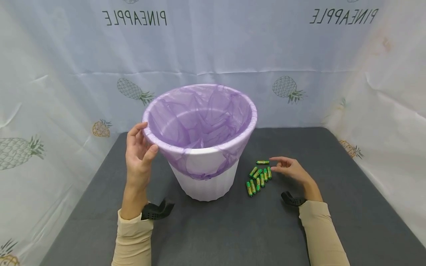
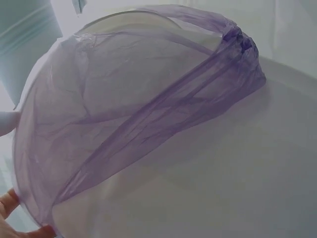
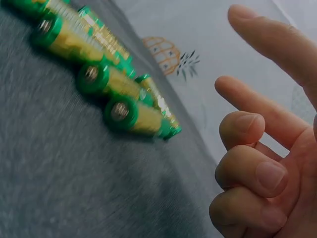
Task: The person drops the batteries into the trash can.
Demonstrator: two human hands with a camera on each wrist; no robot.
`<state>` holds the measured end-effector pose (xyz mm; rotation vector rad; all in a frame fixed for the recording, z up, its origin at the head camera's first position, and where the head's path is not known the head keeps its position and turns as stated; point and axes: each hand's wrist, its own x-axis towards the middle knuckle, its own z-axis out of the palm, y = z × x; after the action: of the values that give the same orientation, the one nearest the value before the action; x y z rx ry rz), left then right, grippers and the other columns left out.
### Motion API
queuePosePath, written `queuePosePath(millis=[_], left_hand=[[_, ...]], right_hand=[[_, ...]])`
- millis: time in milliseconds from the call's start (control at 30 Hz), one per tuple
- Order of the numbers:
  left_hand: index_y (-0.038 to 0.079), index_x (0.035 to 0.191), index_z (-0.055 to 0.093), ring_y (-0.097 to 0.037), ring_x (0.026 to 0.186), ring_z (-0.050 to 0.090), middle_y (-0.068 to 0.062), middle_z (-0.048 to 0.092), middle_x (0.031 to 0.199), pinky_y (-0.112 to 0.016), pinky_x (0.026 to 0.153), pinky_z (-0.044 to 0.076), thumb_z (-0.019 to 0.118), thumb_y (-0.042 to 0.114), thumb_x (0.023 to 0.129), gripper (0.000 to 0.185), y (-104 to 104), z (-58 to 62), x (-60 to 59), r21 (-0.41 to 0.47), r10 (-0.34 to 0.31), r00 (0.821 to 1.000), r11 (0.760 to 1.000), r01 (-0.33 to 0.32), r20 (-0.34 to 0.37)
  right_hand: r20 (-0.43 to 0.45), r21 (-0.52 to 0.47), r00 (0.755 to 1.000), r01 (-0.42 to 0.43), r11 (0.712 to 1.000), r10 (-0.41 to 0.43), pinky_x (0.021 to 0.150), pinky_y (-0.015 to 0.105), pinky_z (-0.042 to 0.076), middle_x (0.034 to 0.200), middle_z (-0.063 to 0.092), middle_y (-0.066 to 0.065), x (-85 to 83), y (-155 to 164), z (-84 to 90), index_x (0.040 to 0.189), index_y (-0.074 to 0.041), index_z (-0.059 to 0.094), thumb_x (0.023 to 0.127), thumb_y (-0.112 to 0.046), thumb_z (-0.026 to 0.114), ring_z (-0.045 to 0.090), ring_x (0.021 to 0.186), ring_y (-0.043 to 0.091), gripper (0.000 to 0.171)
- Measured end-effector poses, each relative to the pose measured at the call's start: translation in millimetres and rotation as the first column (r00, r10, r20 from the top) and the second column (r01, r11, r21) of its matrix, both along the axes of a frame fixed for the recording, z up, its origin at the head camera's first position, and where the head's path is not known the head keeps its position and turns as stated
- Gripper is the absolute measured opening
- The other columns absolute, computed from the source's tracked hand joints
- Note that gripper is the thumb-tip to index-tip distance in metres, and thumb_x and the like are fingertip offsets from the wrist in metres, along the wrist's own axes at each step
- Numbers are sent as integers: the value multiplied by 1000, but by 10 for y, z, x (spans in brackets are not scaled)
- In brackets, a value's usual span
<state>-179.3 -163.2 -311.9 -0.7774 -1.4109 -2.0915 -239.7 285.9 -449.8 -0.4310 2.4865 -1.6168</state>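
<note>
A white bin (image 1: 203, 179) lined with a thin purple bag (image 1: 199, 122) stands on the dark grey table (image 1: 233, 232). My left hand (image 1: 139, 149) holds the bin's rim on its left side, thumb at the front and fingers curved round the edge. Only its fingertips (image 2: 9, 202) show in the left wrist view, against the bag (image 2: 124, 114). Several green and yellow batteries (image 1: 257, 180) lie to the right of the bin, one battery (image 1: 262, 162) apart behind them. My right hand (image 1: 287, 168) hovers just right of them and holds nothing. In the right wrist view that hand (image 3: 257, 163) has two fingers extended, the others loosely curled near the batteries (image 3: 119, 106).
A pale cloth printed with pineapples (image 1: 213, 55) hangs behind the table and along both sides. Black wrist mounts (image 1: 156, 210) sit at both cuffs. Bare grey table surface lies in front of the bin and to the far right.
</note>
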Motion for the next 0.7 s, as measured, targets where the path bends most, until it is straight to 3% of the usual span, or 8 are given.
queuePosePath(millis=[300, 467, 700], left_hand=[[7, 141, 30, -16, 122, 49, -10, 43, 142, -22, 100, 41, 51, 0, 88, 58, 4, 4, 33, -21, -16, 1000, 1000, 16, -3], [6, 145, 26, -18, 125, 47, -11, 40, 146, -22, 102, 40, 51, 3, 90, 60, 14, 13, 31, -28, -26, 1000, 999, 26, -2], [7, 147, 26, -18, 125, 47, -12, 39, 146, -23, 104, 38, 52, 8, 93, 60, 8, 7, 28, -61, -27, 999, 998, 29, 20]], right_hand=[[88, 59, 996, -5, 998, 0, 50, 24, 35, 70, 53, -10, -29, 29, -86, 132, 6, 51, 90, -15, 66, 35, 52, 1, 49], [90, 78, 996, -7, 997, 0, 51, 23, 35, 69, 50, -12, -37, 33, -126, 132, 7, 51, 89, -14, 67, 35, 53, 0, 51], [122, 128, 992, 6, 992, -22, 58, 22, 37, 72, 47, -10, -44, 30, -170, 134, 5, 50, 85, -18, 72, 38, 59, 1, 58]])
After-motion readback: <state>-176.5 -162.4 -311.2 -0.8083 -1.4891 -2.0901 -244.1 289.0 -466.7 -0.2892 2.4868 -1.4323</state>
